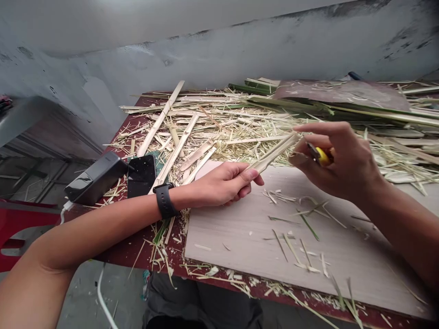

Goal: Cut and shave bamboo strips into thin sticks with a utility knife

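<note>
My left hand (224,183) pinches one end of a thin pale bamboo strip (274,154), its wrist in a black watch resting on the table. My right hand (334,157) is closed round a yellow-handled knife (322,155) and its fingertips touch the strip's far end. Both hands hover over a pale wooden board (260,237) strewn with thin shavings.
A heap of split bamboo strips and shavings (212,123) covers the back of the dark red table (137,251). A black phone (141,174) and a black box (98,177) with a white cable lie at the left edge. A grey wall stands behind.
</note>
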### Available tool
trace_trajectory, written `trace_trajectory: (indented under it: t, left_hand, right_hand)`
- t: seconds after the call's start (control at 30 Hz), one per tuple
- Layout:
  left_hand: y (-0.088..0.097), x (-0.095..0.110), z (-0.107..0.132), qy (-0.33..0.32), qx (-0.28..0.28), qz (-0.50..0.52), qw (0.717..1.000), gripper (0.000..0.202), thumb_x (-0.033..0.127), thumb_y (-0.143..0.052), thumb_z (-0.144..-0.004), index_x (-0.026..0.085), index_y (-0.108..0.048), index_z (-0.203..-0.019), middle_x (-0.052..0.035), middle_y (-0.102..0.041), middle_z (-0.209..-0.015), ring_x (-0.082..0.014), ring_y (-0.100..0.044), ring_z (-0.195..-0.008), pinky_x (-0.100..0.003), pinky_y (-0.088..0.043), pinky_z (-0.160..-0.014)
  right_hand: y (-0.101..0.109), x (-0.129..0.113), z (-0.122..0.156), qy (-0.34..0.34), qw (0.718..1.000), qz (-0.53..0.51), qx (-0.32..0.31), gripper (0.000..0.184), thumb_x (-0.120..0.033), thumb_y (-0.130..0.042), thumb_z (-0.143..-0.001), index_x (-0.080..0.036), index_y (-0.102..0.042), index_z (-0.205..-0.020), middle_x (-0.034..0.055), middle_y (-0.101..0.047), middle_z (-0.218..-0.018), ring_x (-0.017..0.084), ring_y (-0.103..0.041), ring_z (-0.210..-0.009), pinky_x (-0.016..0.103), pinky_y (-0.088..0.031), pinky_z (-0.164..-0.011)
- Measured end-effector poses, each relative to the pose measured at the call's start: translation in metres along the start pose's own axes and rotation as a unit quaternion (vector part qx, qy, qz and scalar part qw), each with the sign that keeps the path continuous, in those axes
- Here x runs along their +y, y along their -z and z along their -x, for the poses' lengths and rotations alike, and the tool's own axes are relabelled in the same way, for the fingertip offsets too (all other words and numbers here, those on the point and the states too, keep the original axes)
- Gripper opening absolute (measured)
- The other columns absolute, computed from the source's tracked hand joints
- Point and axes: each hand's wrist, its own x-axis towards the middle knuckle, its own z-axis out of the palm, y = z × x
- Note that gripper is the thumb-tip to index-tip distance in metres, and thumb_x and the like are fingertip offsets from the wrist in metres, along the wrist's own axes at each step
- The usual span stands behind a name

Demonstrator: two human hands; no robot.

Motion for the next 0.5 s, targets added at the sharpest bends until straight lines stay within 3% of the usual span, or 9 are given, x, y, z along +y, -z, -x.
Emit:
trace_trajectory:
  t: [0.13,0.37,0.43,0.5]
  left_hand:
    - [-0.0009,-0.0004,0.0,0.001,0.001,0.014,1.0,0.028,0.035,-0.042,-0.113,0.017,-0.058,-0.098,0.0085,-0.045,-0.064,-0.0053,-0.037,-0.048,-0.019,-0.032,-0.047]
    - [-0.0029,-0.0049,-0.0001,-0.014,0.025,0.041,0.999,0.028,0.035,-0.043,-0.113,0.017,-0.057,-0.096,0.009,-0.044,-0.064,-0.0044,-0.036,-0.047,-0.018,-0.031,-0.047]
    - [-0.003,-0.0058,-0.0004,-0.012,0.027,0.043,0.999,0.028,0.035,-0.043,-0.113,0.018,-0.057,-0.097,0.0092,-0.044,-0.064,-0.0042,-0.036,-0.046,-0.018,-0.031,-0.046]
    - [-0.0028,-0.0067,-0.0008,-0.019,0.025,0.041,0.999,0.027,0.035,-0.043,-0.113,0.018,-0.057,-0.097,0.0091,-0.044,-0.064,-0.0043,-0.036,-0.046,-0.018,-0.031,-0.046]
  right_hand:
    - [0.0007,0.0007,0.0009,-0.009,1.0,-0.006,0.007,0.041,-0.022,-0.069,-0.096,-0.026,-0.05,-0.132,-0.0111,-0.054,-0.059,0.008,-0.04,-0.039,0.022,-0.033,-0.039]
    - [0.001,0.0065,0.0051,-0.033,0.997,-0.002,0.074,0.021,-0.036,-0.067,-0.098,-0.025,-0.059,-0.113,-0.0062,-0.062,-0.063,0.009,-0.047,-0.038,0.024,-0.035,-0.04]
    - [0.0023,0.0064,0.0038,-0.016,0.998,-0.003,0.054,0.012,-0.035,-0.062,-0.1,-0.023,-0.063,-0.101,-0.0047,-0.062,-0.061,0.009,-0.049,-0.041,0.023,-0.037,-0.042]
    - [0.0035,0.0049,0.0014,-0.028,0.999,-0.01,0.01,0.02,-0.038,-0.059,-0.101,-0.023,-0.063,-0.089,-0.0029,-0.061,-0.06,0.01,-0.052,-0.045,0.024,-0.04,-0.046]
